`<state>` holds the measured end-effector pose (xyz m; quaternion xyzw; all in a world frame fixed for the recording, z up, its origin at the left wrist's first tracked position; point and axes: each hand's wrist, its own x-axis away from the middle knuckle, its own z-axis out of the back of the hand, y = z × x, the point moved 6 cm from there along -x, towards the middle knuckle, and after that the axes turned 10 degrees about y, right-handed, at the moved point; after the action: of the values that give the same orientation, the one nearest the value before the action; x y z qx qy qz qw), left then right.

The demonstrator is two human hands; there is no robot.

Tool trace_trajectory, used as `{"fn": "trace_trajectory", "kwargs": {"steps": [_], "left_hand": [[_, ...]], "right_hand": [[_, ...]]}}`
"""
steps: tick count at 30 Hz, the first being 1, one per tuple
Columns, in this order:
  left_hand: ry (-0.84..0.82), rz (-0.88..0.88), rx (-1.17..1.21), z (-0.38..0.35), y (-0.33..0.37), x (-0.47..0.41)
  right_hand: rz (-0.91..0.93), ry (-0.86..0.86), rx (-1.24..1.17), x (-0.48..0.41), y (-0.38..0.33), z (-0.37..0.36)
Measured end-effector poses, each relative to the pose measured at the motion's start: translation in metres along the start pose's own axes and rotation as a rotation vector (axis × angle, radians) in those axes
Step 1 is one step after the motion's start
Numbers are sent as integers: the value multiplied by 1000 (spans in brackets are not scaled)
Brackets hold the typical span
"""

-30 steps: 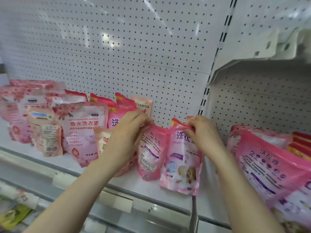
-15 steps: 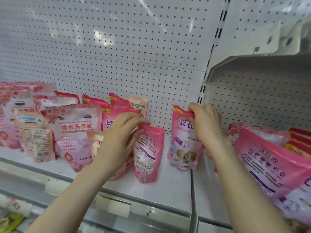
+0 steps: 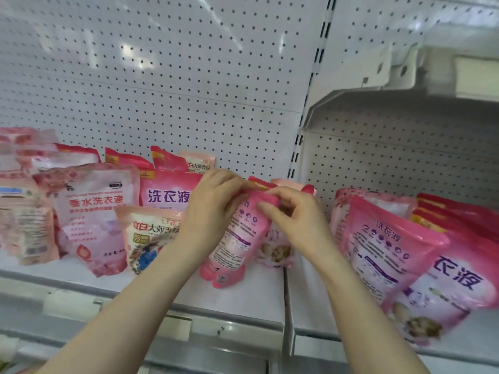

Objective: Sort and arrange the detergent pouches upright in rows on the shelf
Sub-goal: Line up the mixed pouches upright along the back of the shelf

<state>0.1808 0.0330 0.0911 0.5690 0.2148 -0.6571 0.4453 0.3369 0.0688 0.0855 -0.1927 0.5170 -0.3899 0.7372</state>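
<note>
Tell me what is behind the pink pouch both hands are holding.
Behind the pink pouch, pinched at its top by the left hand and right hand, stands another pouch; only its lower part shows. The right hand and pink pouch cover the rest.

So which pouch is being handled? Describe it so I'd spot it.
Find the black-slotted upright between the two pegboard bays. Just left of its foot, the left hand and right hand pinch the top of one pink pouch resting on the shelf. It faces out with small print; the pouches beside it show pictures.
</note>
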Motion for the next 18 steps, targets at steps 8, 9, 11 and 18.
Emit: {"fn": "trace_trajectory", "kwargs": {"steps": [8, 9, 11, 18], "left_hand": [[-20, 133, 39, -5, -4, 38], [-63, 141, 36, -10, -4, 48], [-146, 147, 32, -18, -2, 64], [-15, 20, -201, 22, -11, 68]], "right_hand": [[-13, 269, 204, 0, 7, 50], [-16, 294, 258, 2, 9, 57], [1, 337, 384, 3, 10, 70], [100, 351, 795, 14, 4, 62]]}}
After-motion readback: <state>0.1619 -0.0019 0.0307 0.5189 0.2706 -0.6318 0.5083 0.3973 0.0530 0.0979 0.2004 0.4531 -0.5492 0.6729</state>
